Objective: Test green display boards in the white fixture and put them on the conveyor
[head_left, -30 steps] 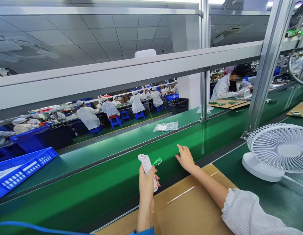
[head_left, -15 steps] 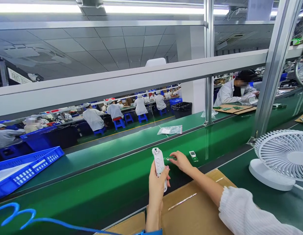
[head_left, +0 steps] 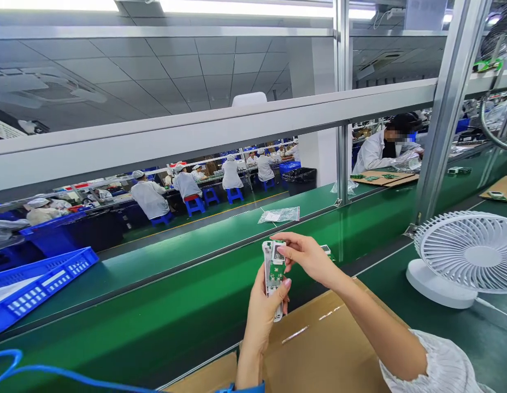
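My left hand [head_left: 261,301] is closed around the lower part of a long white plastic housing [head_left: 266,252], which stands nearly upright. A green circuit board [head_left: 277,270] with a small screen at its top lies against the housing's open face. My right hand [head_left: 308,257] pinches this board near the screen, thumb on the front and fingers over the top edge. Whether the board sits fully inside the housing I cannot tell. Behind my right hand, another circuit board [head_left: 326,250] shows in part on the green conveyor belt.
Brown cardboard [head_left: 319,349] lies below my hands. To the right stands a white fan [head_left: 475,256]; at the left, a blue basket [head_left: 52,286]. A blue coiled cord [head_left: 65,371] crosses the lower left. Beyond the belt lie a clear plastic bag [head_left: 279,214] and a metal post [head_left: 342,164].
My right hand has brought a circuit board from the belt side onto the housing's face. The housing has turned slightly in my left hand. The view has shifted a little.
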Available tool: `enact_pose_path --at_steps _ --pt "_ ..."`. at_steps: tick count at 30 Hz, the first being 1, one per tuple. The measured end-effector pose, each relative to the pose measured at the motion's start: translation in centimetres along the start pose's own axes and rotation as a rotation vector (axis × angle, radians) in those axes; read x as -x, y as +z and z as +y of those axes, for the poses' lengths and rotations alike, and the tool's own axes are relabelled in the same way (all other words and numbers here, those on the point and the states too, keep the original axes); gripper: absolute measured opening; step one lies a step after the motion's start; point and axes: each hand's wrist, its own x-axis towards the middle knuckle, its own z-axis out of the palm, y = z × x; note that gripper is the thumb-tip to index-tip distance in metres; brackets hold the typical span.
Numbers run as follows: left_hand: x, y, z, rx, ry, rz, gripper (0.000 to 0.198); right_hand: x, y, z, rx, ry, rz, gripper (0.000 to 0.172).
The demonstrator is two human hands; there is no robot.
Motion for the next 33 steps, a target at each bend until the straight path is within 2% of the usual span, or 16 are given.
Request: enact_pose_path --at_steps 5,10,15,21,26,33 --pt "0.1 0.4 0.2 0.036 -0.001 -0.037 0.055 0.2 0.3 -0.4 0.115 -0.057 0.023 0.022" --pt "0.2 0.4 0.1 0.103 0.014 -0.010 0.061 0.3 0.2 -0.7 0.223 -0.075 0.059 0.021" --pt "0.5 0.9 0.5 0.143 0.059 0.031 0.051 0.5 0.4 -1.2 0.403 -0.224 0.141 0.016" --pt "0.9 1.8 1.4 0.165 0.084 0.060 0.048 0.9 -0.1 -2.1 0.438 -0.247 0.073 0.028" --pt "1.2 2.3 2.3 0.189 0.111 0.113 0.037 1.4 -0.1 -2.8 0.454 -0.264 0.020 0.039" --pt "1.5 2.6 2.8 0.233 0.113 0.087 0.027 2.0 0.0 -3.7 0.440 -0.293 0.009 0.041"
